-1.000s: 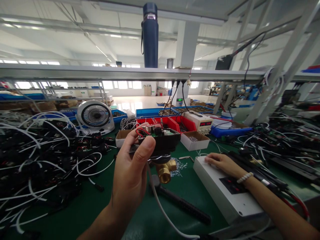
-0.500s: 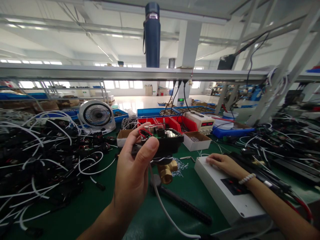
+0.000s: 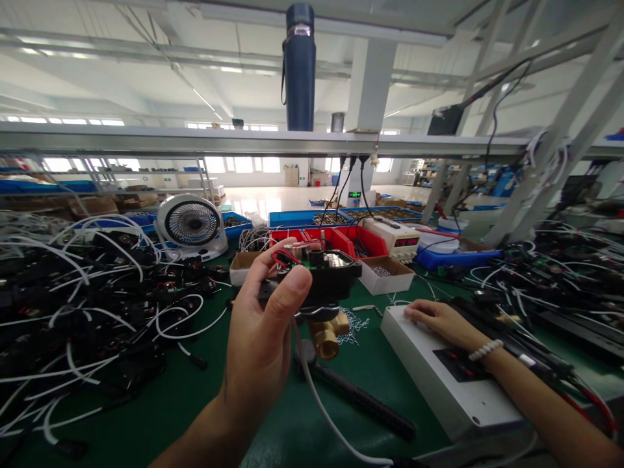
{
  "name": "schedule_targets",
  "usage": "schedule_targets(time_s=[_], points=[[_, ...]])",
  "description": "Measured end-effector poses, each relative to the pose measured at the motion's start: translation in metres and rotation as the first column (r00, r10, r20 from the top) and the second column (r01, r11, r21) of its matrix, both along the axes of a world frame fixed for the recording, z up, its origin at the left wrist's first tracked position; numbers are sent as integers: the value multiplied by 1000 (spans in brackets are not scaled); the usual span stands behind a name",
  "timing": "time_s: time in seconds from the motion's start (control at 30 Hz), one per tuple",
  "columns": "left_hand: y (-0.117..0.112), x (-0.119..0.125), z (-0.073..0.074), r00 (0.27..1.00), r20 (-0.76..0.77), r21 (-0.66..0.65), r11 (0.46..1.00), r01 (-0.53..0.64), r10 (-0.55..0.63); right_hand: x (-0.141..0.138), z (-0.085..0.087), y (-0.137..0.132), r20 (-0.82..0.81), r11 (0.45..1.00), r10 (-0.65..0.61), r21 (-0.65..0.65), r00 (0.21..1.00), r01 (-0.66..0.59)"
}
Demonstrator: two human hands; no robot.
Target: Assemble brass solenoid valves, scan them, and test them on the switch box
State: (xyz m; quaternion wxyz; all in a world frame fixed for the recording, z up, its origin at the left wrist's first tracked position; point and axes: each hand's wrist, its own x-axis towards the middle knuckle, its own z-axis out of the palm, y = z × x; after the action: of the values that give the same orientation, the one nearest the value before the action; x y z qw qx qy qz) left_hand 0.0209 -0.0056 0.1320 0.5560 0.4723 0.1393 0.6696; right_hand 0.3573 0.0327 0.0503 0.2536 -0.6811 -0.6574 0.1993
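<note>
My left hand (image 3: 263,312) is closed around an uncovered black valve actuator (image 3: 331,276), thumb toward me. Red wires and a green circuit board show in its top. A brass valve body (image 3: 327,335) hangs below it, and a grey-white cable (image 3: 312,390) runs down to the bench edge. My right hand (image 3: 436,320) lies palm down on a white control box (image 3: 419,364), its fingertips touching the top near the far end and nothing visibly held. A dark panel with red parts (image 3: 458,365) sits on the box beside my wrist.
A black-handled mallet (image 3: 365,400) lies under the valve. Tangled cabled units (image 3: 97,312) crowd the left; more lie at right. Behind stand a fan (image 3: 191,224), red bins (image 3: 341,240), a box of small metal parts (image 3: 385,273) and a power supply (image 3: 392,237). A shelf (image 3: 195,142) crosses overhead.
The whole view has shifted very slightly, with things appearing a little further right. Both hands keep the same pose, and the actuator stays in my left hand.
</note>
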Motion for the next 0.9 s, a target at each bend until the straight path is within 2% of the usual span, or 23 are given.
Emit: schedule_targets(time_s=[0.33, 0.9], points=[[-1, -1, 1, 996, 58, -4, 998, 65, -65, -1, 1, 1, 8, 1000, -2, -1, 1000, 2], [3, 0, 3, 996, 58, -94, 993, 67, -62, 1, -1, 1, 28, 1000, -20, -15, 999, 21]])
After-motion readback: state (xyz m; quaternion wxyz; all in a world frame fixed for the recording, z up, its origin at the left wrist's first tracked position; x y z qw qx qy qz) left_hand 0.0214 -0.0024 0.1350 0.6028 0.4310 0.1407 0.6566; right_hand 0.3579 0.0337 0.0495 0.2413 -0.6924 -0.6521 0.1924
